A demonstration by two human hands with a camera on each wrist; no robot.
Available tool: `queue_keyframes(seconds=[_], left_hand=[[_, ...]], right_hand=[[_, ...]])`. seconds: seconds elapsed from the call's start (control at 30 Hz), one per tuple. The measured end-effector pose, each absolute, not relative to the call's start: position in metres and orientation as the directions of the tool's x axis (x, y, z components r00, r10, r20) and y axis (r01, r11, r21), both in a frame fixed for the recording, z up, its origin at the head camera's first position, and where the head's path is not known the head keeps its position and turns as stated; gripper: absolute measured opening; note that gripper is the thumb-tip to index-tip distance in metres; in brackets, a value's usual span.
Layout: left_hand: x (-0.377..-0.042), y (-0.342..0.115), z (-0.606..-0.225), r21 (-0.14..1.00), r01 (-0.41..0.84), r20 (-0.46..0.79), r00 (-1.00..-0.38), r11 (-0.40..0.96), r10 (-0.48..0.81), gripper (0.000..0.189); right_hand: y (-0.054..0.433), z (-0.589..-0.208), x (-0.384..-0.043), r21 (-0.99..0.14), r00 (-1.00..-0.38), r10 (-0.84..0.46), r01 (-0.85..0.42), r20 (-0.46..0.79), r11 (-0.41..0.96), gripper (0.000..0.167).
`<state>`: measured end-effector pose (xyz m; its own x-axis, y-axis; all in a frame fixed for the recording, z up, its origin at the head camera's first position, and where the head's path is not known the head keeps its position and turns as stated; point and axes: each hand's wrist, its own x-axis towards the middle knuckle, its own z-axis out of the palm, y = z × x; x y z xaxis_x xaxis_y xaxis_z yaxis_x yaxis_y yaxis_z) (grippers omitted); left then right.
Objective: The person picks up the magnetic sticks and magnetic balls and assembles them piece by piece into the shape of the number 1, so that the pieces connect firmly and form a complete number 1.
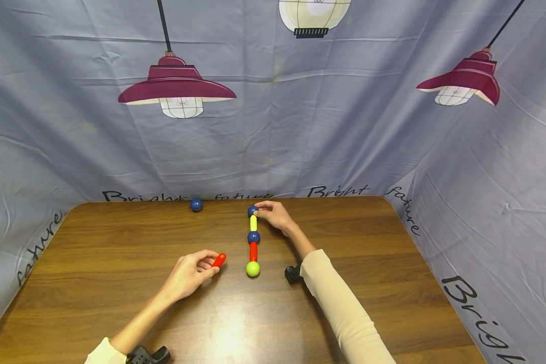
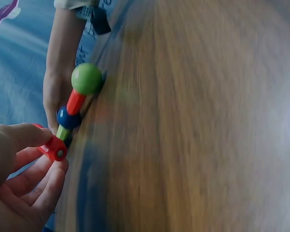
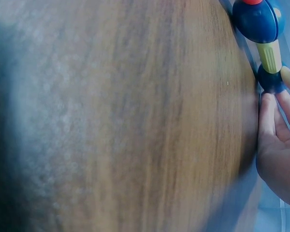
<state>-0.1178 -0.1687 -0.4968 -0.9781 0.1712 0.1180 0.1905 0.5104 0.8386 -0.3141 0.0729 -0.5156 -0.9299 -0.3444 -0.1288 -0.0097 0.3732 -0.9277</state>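
Observation:
On the table lies a straight chain of balls and rods: a yellow-green ball (image 1: 253, 269) nearest me, a red rod (image 1: 253, 252), a blue ball (image 1: 253, 237), a yellow rod (image 1: 253, 223) and a far blue ball (image 1: 253, 211). My right hand (image 1: 275, 214) pinches that far ball between thumb and fingertips, as the right wrist view also shows. To the left of the chain, my left hand (image 1: 187, 273) holds a loose red rod (image 2: 53, 148) between thumb and fingers. A small round dot shows at the rod's end. This rod is apart from the chain.
A single blue ball (image 1: 196, 205) sits near the back edge of the wooden table (image 1: 118, 242), left of the chain. Behind the table hangs a grey-blue printed curtain (image 1: 255, 126). Black wrist devices (image 1: 293, 274) are on both forearms.

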Motion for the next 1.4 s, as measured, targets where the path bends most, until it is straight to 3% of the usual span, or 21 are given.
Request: queue_keyframes(seconds=[0.33, 0.63, 0.93, 1.4], left_hand=[[-0.107, -0.148, -0.497, 0.916, 0.067, -0.002, -0.985, 0.395, 0.173, 0.023], [-0.095, -0.125, -0.507, 0.975, -0.068, -0.125, -0.956, 0.214, 0.266, 0.028], [-0.094, -0.109, -0.512, 0.979, -0.072, -0.130, -0.941, 0.193, 0.312, 0.026], [-0.095, -0.101, -0.513, 0.976, -0.109, -0.159, -0.949, 0.189, 0.272, 0.023]], right_hand=[[0.073, -0.515, -0.313, -0.924, -0.934, -0.337, -0.022, -0.116, 0.381, 0.032], [0.073, -0.516, -0.313, -0.917, -0.934, -0.336, -0.025, -0.120, 0.398, 0.033], [0.072, -0.517, -0.314, -0.917, -0.932, -0.340, -0.022, -0.126, 0.398, 0.033], [0.072, -0.516, -0.315, -0.914, -0.931, -0.344, -0.032, -0.120, 0.406, 0.032]])
